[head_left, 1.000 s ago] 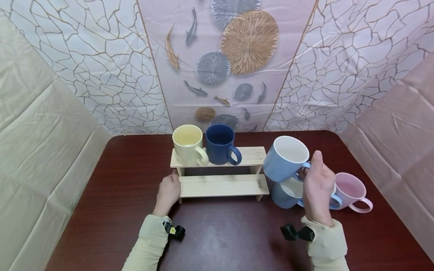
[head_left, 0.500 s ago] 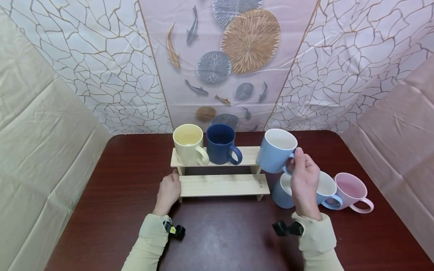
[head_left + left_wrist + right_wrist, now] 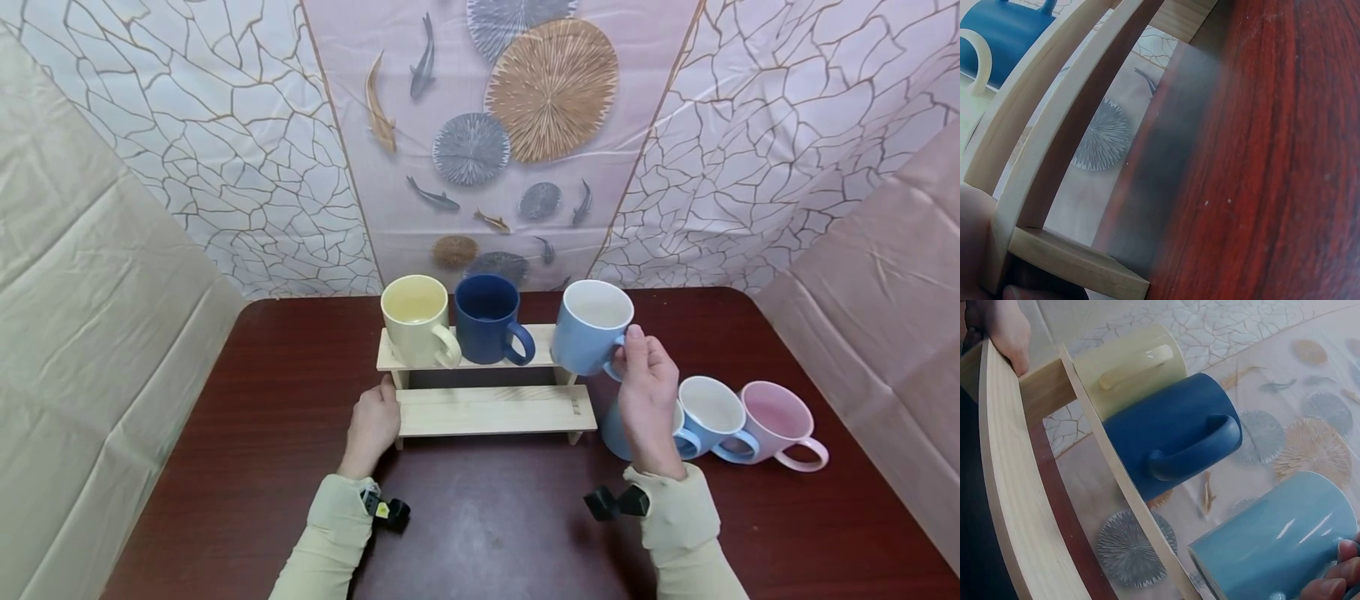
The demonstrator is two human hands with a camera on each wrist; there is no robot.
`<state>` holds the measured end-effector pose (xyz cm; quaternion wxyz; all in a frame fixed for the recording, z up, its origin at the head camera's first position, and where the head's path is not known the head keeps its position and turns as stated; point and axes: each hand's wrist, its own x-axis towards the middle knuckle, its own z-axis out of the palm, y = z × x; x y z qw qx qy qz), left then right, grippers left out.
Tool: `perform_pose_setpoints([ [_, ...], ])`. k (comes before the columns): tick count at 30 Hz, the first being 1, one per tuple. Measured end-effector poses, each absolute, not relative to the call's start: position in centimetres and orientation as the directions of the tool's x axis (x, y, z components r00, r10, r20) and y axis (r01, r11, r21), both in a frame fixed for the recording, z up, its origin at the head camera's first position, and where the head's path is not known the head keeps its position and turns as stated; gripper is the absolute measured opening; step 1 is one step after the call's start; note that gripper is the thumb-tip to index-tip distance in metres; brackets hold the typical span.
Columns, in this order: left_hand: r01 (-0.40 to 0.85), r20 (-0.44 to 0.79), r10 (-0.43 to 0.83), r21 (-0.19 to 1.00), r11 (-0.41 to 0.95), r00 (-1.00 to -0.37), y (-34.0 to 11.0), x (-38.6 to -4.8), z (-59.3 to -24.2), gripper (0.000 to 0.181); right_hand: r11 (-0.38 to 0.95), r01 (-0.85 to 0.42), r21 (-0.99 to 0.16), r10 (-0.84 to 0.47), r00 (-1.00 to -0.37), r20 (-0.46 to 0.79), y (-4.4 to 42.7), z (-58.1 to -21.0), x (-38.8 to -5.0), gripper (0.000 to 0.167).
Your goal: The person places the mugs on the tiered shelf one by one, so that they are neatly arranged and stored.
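My right hand (image 3: 651,396) grips a light blue mug (image 3: 588,333) by its handle, upright at the right end of the rack's upper shelf. In the right wrist view, the base of this light blue mug (image 3: 1279,537) is close to the shelf edge; I cannot tell whether it touches. A two-tier wooden rack (image 3: 487,412) carries a pale yellow mug (image 3: 415,329) and a dark blue mug (image 3: 486,325) on top, handles toward the front right. My left hand (image 3: 372,425) holds the rack's left end, its fingertips partly hidden behind the wood.
To the right of the rack on the dark red table (image 3: 480,533) stand a pink mug (image 3: 772,421), a light blue mug (image 3: 708,417) and another light blue mug (image 3: 615,433), partly hidden by my right hand. Patterned cloth (image 3: 247,150) hangs behind the table.
My right hand has carried the light blue mug leftward, from above the mugs on the right to the upper shelf's right end. The left hand and the rack stay put.
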<state>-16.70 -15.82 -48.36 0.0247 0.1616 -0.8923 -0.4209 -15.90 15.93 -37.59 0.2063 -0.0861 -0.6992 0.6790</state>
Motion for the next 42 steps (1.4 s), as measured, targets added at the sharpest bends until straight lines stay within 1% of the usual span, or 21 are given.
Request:
perform_pose_setpoints([
  [7,-0.278,-0.108,-0.305,0.755,0.594,-0.946,-15.9,-16.7,-48.4,0.057,0.027,-0.188,-0.982,0.364,-0.913,0.185,15.3,-38.0,-16.4,0.044],
  [15,-0.277,-0.108,-0.306,0.759,0.589,-0.946,-15.7,-16.7,-48.3,0.056,0.074,-0.194,-0.978,0.326,-0.922,0.207,14.5,-38.2,-17.0,0.049],
  [22,-0.278,-0.113,-0.302,0.757,0.591,-0.947,-15.7,-16.6,-48.3,0.056,0.073,-0.208,-0.975,0.286,-0.933,0.220,14.1,-38.2,-17.4,0.052],
  [36,-0.264,-0.089,-0.305,0.752,0.604,-0.948,-15.8,-16.6,-48.2,0.058,0.087,-0.240,-0.967,0.259,-0.932,0.254,14.0,-39.0,-18.3,0.051],
  [42,-0.256,-0.080,-0.302,0.756,0.602,-0.950,-15.8,-16.7,-48.3,0.058,0.111,-0.234,-0.966,0.249,-0.934,0.255,14.2,-39.3,-18.7,0.051],
])
